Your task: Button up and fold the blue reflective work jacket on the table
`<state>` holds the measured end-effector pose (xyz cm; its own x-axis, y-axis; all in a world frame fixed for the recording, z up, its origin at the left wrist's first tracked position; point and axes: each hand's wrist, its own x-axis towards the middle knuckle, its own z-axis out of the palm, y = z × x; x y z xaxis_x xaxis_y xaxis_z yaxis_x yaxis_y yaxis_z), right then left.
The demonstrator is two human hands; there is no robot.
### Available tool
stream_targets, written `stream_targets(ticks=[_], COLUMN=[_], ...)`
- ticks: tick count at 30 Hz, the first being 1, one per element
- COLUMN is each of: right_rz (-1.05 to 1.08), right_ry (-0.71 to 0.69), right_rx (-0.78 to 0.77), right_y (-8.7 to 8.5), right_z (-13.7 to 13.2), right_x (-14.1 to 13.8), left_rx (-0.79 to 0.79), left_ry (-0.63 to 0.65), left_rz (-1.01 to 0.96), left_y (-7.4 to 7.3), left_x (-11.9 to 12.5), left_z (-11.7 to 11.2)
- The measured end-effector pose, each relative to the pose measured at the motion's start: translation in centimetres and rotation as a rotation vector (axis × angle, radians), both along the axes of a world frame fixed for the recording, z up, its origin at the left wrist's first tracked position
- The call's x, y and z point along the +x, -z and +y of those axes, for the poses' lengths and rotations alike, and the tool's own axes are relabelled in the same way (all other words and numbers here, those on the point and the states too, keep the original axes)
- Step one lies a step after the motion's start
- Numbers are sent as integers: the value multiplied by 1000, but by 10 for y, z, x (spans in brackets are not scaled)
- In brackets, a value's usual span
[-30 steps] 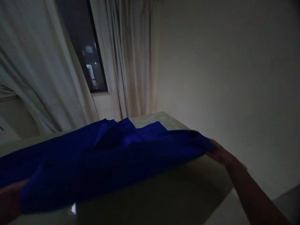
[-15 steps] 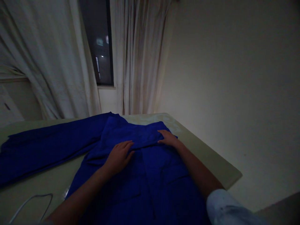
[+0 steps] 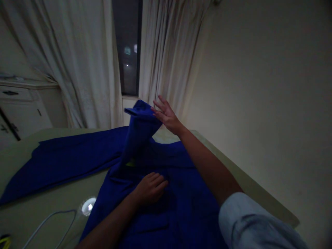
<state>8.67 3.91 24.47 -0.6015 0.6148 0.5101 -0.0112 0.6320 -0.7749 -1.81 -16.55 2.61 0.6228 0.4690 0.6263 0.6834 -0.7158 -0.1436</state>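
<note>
A dark blue work jacket (image 3: 181,207) with pocket flaps and a front placket lies spread on the table, one sleeve (image 3: 77,152) stretched out to the left. Part of its upper section, a raised flap of cloth (image 3: 142,126), stands up off the table with a small yellow-green patch at its base. My right hand (image 3: 167,116) is up beside this flap, fingers spread and touching its right edge; the thumb is hard to make out. Lower down, my left hand (image 3: 153,187) rests on the jacket front with curled fingers closed on the cloth.
The pale green table (image 3: 23,218) carries a white cord (image 3: 49,216), a shiny round object (image 3: 88,206) and a yellow-and-black item (image 3: 5,241) at the left. Behind are curtains (image 3: 85,62), a dark window (image 3: 127,45) and a white cabinet (image 3: 23,107). A bare wall (image 3: 259,86) borders the right.
My right hand has risen from the jacket's upper right and moved left, and part of the cloth now stands up. My left hand's fingers have curled in. The view has shifted left.
</note>
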Motion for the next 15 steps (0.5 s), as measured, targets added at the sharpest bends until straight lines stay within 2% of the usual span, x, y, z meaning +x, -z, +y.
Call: stream_targets(ticks=[1,2,4,7,9,10,11,12,15], right_rz=[75,90,-55,-488,-554,-531,-481,-424,-238], right_ry=[-78,-115,-89,36,178,258,350,449,812], right_rx=[-10,-32,-61,9,58,69,76,78,87], right_y=[4,16,56,131,161,165,161,150,94], right_z=[-1,-4,-16,-36,-40,-38,-34,-27,-4], right_x=[-15,-26,-34,-18,2,15,30,49,128], left_rx=[-5,-18,-54,-95,-118,-130,-144,-158,-231], left_ry=[-17,-44,-105,-152,-163,-165,-167,-173,-234], left_rz=[-14,-32,-74,-111,-124,-128,-134,-144,-233], left_y=[-1,-2,-4,-6,-6,-4,-3,-2,3], left_x=[-2,-4,-7,-9,-9,-8,-8,-8,-9], left_z=[-1,-1,-2,-1,1,2,2,3,6])
